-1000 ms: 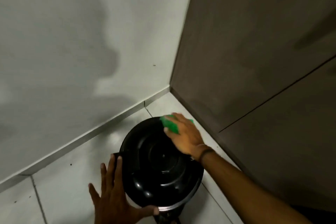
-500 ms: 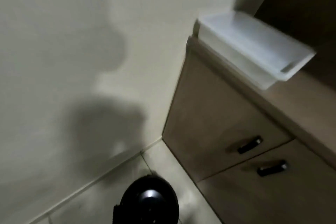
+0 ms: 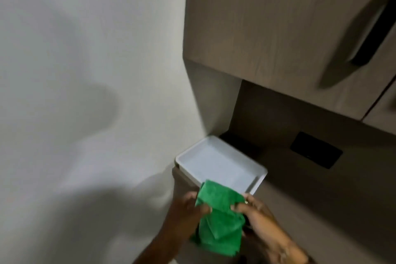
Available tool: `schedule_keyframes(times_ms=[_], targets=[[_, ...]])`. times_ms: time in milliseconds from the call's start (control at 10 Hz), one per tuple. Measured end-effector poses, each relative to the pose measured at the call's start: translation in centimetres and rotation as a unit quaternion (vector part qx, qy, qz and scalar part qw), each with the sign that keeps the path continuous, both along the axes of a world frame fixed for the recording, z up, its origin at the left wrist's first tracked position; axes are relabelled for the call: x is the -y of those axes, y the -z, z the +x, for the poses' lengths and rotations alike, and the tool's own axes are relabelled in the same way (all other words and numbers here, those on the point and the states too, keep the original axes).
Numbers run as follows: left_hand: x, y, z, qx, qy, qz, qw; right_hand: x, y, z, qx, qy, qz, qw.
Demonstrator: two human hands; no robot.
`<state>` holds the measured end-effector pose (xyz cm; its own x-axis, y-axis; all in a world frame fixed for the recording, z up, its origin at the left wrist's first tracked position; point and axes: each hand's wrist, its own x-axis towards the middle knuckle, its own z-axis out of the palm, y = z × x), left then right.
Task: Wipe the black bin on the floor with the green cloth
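Plain white wall [image 3: 85,70] fills the left of the frame, and brown cabinets [image 3: 267,28] take up the upper right. View has swung way up compared to half a second ago: the black bin and the floor tiles are gone from the shot, so can't say where the bin sits now. White tray [image 3: 216,164] on the table [image 3: 321,199] is now lower centre and seen from above. Both hands are back in frame at the bottom. Left hand [image 3: 188,210] and right hand [image 3: 255,212] each have a pinching grip closed on the green cloth [image 3: 220,218], which hangs bunched between them, its top edge overlapping the tray's near corner.
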<state>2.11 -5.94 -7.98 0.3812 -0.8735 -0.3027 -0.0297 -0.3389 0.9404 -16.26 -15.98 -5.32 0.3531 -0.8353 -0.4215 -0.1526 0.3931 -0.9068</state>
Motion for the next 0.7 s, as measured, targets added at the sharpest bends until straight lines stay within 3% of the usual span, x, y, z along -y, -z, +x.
schedule_keyframes(times_ms=[100,300,400,500,600,700], targets=[[8.9,-2.6,2.4,0.092,-0.031,0.02,0.995,6.9,-1.2,2.9,-0.035,0.033,-0.031,0.998],[20.2,0.5,3.9,0.299,0.019,0.159,0.941,15.6,2.9,7.2,-0.219,0.035,-0.041,0.974],[22.2,1.2,4.7,0.346,0.025,0.188,0.919,17.5,3.7,8.6,-0.326,0.018,-0.067,0.943],[19.8,-5.1,5.7,0.418,-0.021,0.16,0.894,15.8,-2.5,10.6,-0.349,0.008,-0.154,0.925],[18.1,-8.3,5.5,0.542,-0.045,0.128,0.829,14.1,-5.6,11.1,-0.405,-0.001,-0.264,0.875],[15.7,-6.8,3.1,0.581,-0.029,0.085,0.809,11.1,-5.0,9.3,-0.412,0.033,-0.332,0.848]])
